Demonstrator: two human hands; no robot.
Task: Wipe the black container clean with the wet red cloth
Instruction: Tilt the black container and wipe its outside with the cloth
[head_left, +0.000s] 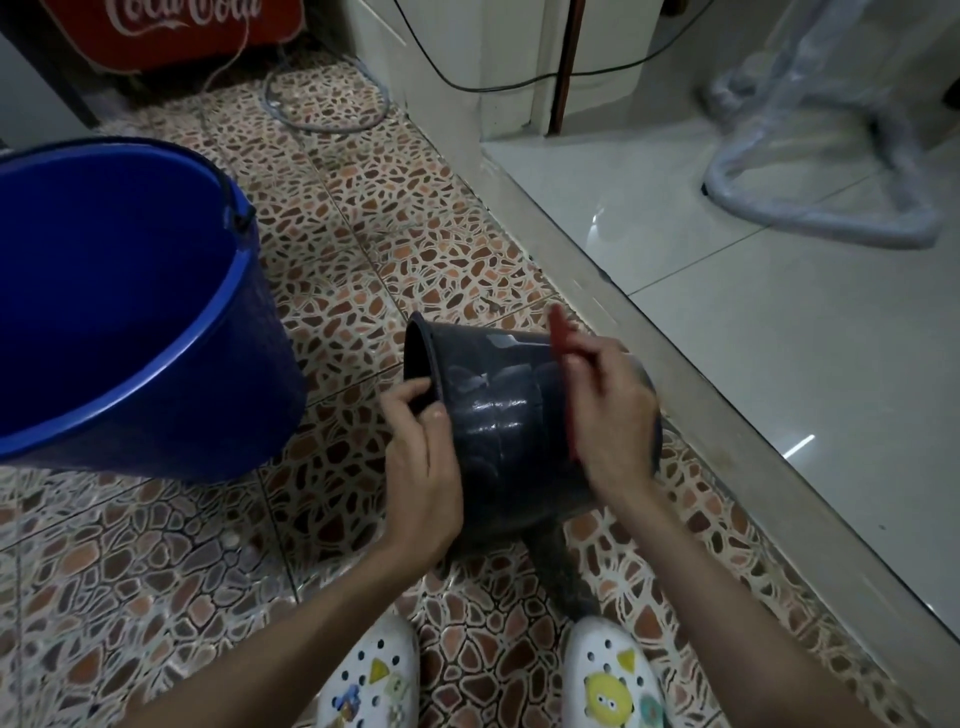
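The black container (498, 415) is held on its side above the patterned floor, its open mouth facing left and its wet wall shining. My left hand (421, 467) grips the rim at the mouth, fingers hooked inside. My right hand (613, 415) presses the red cloth (563, 345) against the container's wall near its base. Only a strip of the cloth shows past my fingers; the rest is hidden under my palm.
A large blue bucket (156, 364) with a black handle stands to the left. A raised step (675, 374) runs diagonally on the right, leading to white glossy tiles. A plastic-wrapped stand (831, 182) sits far right. A red cooler (171, 31) and cables lie at the back. My white clogs (613, 680) are below.
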